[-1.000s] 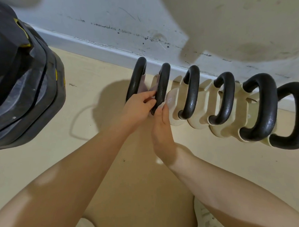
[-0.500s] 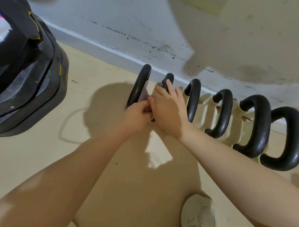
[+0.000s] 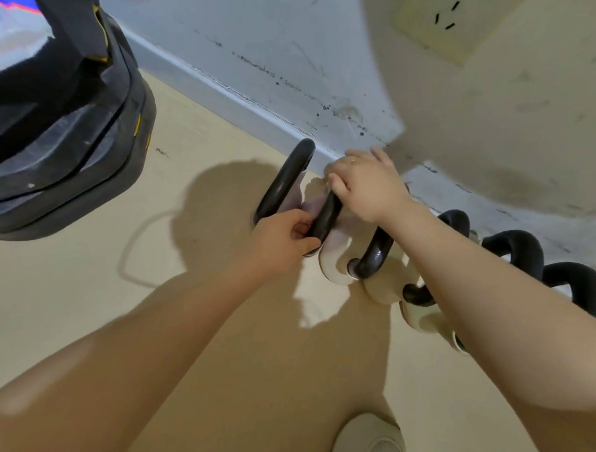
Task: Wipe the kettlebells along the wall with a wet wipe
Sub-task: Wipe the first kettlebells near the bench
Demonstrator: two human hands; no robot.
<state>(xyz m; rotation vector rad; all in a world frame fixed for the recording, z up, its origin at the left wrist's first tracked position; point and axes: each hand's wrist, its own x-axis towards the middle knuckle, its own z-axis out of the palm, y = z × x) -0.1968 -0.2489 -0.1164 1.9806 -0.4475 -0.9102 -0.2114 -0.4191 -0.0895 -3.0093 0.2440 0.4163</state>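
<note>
Your left hand (image 3: 283, 240) grips the second kettlebell's (image 3: 328, 245) handle (image 3: 325, 217); right hand (image 3: 366, 185) fingers curl over its top. Expect a heavy, rigid, smooth-handled load; steady it by the handle.

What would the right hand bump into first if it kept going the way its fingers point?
Probably the wall. The right hand lies over a kettlebell handle, fingers reaching towards the baseboard just beyond. Depth is hard to judge.
</note>
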